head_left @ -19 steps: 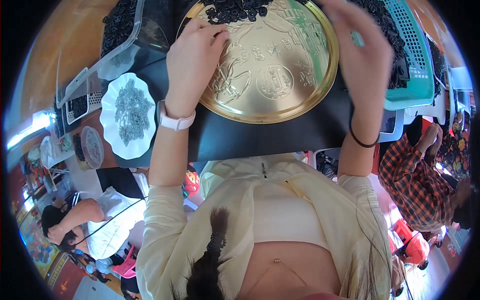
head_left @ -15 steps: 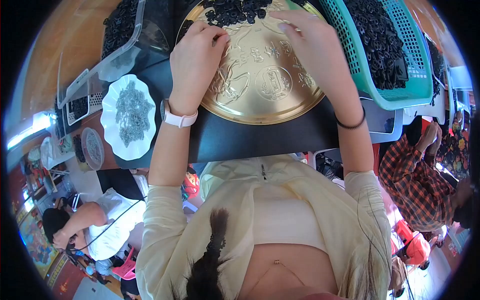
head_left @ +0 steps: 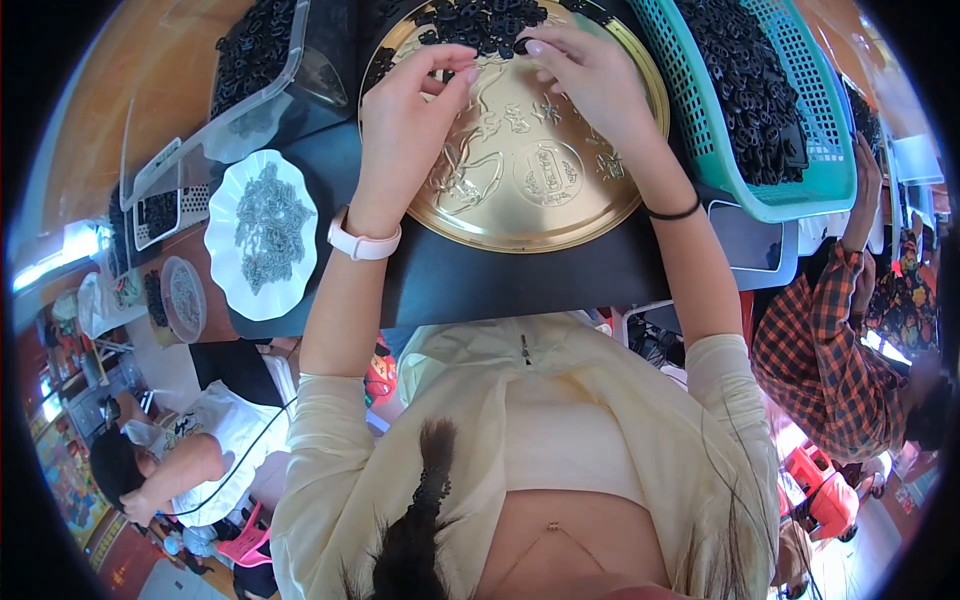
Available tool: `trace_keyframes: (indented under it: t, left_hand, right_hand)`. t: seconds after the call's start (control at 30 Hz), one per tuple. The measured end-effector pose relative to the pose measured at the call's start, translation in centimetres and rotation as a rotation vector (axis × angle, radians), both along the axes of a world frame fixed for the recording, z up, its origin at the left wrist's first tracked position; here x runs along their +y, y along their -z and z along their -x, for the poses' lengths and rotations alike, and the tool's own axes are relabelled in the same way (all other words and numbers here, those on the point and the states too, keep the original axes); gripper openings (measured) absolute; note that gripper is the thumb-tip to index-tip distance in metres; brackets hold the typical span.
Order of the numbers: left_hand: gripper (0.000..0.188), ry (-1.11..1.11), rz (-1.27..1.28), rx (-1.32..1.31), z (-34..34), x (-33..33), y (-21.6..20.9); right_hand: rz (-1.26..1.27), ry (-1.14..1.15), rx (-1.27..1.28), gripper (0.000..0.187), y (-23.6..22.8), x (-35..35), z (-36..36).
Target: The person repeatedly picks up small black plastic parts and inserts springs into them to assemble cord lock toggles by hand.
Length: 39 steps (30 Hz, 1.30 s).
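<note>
A round gold-coloured metal tray (head_left: pixel 520 225) with raised patterns lies in front of me, small black pieces (head_left: pixel 485 25) heaped along its far edge. My left hand (head_left: pixel 415 125) is over the tray's left part, thumb and fingers pinched together; something dark shows between them, too small to make out. Over the far right part of the tray, my right hand (head_left: pixel 590 85) pinches a small black ring-like piece (head_left: pixel 522 45) between thumb and forefinger, right by the heap. The two hands are apart.
Left of the tray stands a white scalloped dish (head_left: pixel 222 240) of small silvery metal parts. Behind it is a clear plastic bin (head_left: pixel 297 45) with black pieces. A green basket (head_left: pixel 770 205) full of black pieces stands at the right. Other people sit on both sides.
My right hand has moved left to the heap and now pinches a black piece. The left hand has shifted slightly right. At the right, the person in the checked shirt has reached an arm forward.
</note>
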<state>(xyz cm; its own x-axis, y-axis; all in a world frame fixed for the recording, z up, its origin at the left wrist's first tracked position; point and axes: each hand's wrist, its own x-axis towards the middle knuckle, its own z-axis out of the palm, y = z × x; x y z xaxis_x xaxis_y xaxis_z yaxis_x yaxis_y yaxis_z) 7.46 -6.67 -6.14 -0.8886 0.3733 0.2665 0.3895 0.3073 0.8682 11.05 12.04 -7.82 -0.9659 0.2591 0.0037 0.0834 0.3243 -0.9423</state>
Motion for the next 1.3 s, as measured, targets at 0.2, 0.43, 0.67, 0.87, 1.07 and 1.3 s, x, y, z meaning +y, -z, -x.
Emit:
trace_keyframes:
  t: [0.2,0.43,0.67,0.87,1.07,1.3]
  left_hand:
    - [0.017,-0.035,-0.028,-0.122,-0.4,0.3,-0.5]
    - [0.021,-0.032,-0.023,-0.131,-0.2,0.2,-0.3]
    - [0.02,-0.046,-0.055,-0.093,-0.2,0.2,-0.1]
    - [0.021,-0.066,-0.012,-0.163,-0.2,0.1,-0.1]
    - [0.022,-0.057,-0.071,-0.174,0.0,-0.1,0.0]
    - [0.021,-0.006,-0.155,-0.194,-0.2,0.2,-0.1]
  right_hand:
    - [0.025,-0.054,0.012,0.023,0.3,0.8,-1.0]
    - [-0.697,-0.003,0.349,0.021,0.9,-0.1,0.7]
    - [-0.906,0.048,0.392,0.012,0.9,-1.6,1.9]
    - [-0.9,-0.011,0.466,0.012,1.2,-1.2,1.3]
    - [-0.828,-0.072,0.499,0.013,0.4,-1.5,0.7]
    - [-0.978,-0.077,0.439,0.018,1.0,-1.6,0.8]
